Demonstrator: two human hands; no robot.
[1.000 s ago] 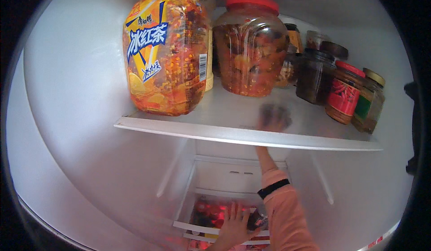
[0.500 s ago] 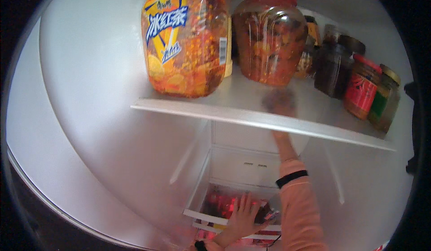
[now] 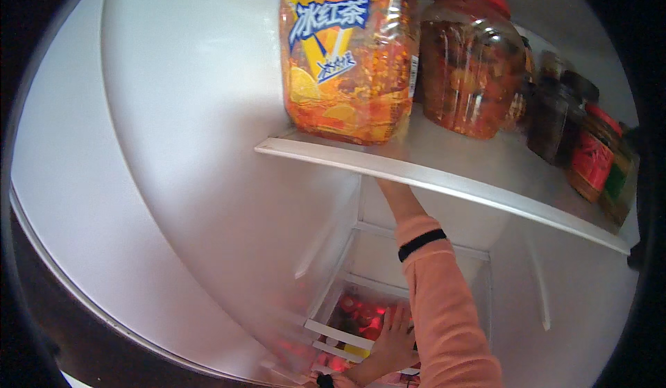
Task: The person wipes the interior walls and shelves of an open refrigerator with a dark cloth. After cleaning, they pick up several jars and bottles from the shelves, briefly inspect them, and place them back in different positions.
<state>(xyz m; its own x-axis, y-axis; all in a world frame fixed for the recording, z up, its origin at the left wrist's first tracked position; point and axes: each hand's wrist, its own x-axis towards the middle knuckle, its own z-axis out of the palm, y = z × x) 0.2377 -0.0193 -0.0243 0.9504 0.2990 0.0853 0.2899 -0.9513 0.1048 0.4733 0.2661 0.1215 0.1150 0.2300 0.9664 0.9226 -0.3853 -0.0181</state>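
My right arm, in a peach sleeve with a black cuff band, reaches up under the fridge shelf [image 3: 444, 182]. A little of my right hand [image 3: 385, 151] shows through the shelf behind its front edge. Its fingers are hidden below the large bottle [image 3: 350, 76], which has an orange and yellow label and holds reddish contents. Lower down, my left hand [image 3: 395, 339] lies with fingers stretched out over the rim of a white-edged drawer [image 3: 340, 336]. Red-lit items [image 3: 364, 315] fill the drawer beyond it.
Beside the bottle stands a big red-lidded jar [image 3: 475, 76] of reddish pickles. Farther right are a dark jar [image 3: 555, 124], a red-labelled jar [image 3: 593, 155] and a green-labelled jar [image 3: 619, 187]. The fridge side wall [image 3: 187, 110] curves along the left.
The view has shifted, so the shelf and jars sit farther right. My right hand has moved left under the shelf, from below the pickle jar to below the bottle. The left hand stays at the drawer.
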